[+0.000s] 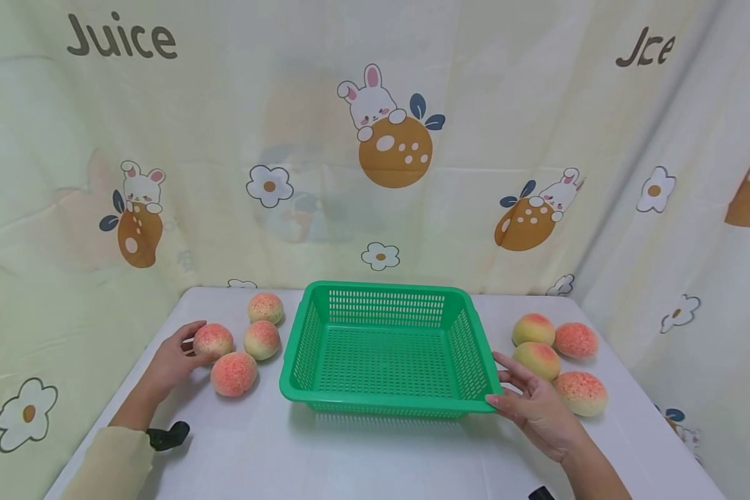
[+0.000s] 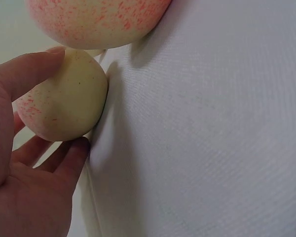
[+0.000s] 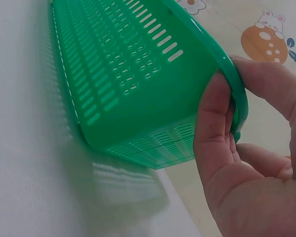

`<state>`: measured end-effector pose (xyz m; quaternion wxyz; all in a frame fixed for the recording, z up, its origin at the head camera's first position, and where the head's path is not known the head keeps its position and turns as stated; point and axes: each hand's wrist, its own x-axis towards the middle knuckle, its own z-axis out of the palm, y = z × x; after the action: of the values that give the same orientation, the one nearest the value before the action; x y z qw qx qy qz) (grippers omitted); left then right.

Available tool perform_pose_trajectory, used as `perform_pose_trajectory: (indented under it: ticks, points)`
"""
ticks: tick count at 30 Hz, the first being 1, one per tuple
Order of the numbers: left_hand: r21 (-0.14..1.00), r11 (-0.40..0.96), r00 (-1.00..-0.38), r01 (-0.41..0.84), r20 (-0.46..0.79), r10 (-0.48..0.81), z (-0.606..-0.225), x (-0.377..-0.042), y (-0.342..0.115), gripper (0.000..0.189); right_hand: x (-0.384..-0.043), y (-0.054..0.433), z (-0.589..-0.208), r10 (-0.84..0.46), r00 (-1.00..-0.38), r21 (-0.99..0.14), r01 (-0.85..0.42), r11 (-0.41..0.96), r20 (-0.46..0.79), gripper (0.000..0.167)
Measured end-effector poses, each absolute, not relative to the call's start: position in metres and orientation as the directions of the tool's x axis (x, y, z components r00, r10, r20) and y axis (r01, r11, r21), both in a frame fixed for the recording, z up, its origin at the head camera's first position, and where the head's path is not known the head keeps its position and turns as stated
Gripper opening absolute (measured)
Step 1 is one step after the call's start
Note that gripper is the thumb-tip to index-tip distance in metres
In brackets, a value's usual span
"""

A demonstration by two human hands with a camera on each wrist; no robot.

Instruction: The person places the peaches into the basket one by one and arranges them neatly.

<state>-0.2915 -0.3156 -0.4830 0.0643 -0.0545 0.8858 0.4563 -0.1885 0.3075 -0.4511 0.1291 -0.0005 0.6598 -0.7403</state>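
A green plastic basket (image 1: 384,403) with slotted walls stands in the middle of the white table, nothing inside it. My right hand (image 1: 537,410) grips its rim at the near right corner; in the right wrist view, thumb and fingers pinch the basket's rim (image 3: 237,94) from both sides. On the left, my left hand (image 1: 173,361) has its thumb and fingers round a pink-speckled peach (image 1: 213,342). In the left wrist view this peach (image 2: 71,98) sits close to the tabletop, thumb on one side, fingertips on the other. Another peach (image 1: 234,374) lies right beside it.
Two more peaches, one nearer (image 1: 262,340) and one farther back (image 1: 265,308), lie left of the basket. Several peaches (image 1: 580,394) are grouped to its right, close to my right hand. A printed curtain (image 1: 475,229) hangs behind the white table (image 1: 350,465).
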Motion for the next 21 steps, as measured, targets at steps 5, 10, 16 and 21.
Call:
perform_pose_trajectory:
  ticks: [5, 10, 16, 21]
  points:
    - [0.8, 0.582, -0.988, -0.143, -0.145, -0.044, -0.4872, -0.2904, -0.3167, 0.095, -0.1888, 0.3079, -0.4507, -0.19, -0.965, -0.978, 0.196, -0.075, -0.179, 0.088]
    - [0.804, 0.58, -0.991, -0.129, -0.129, -0.042, -0.4869, -0.2875, -0.3167, 0.095, -0.189, 0.3097, -0.4524, -0.199, -0.966, -0.981, 0.182, -0.073, -0.165, 0.088]
    - [0.804, 0.582, -0.992, -0.121, -0.12, -0.041, -0.4859, -0.2864, -0.3158, 0.094, -0.1894, 0.3111, -0.4544, -0.211, -0.966, -0.982, 0.171, -0.081, -0.151, 0.087]
    - [0.807, 0.578, -0.992, -0.122, -0.118, -0.045, -0.4874, -0.2868, -0.3163, 0.094, -0.1896, 0.3122, -0.4565, -0.223, -0.965, -0.983, 0.159, -0.094, -0.135, 0.087]
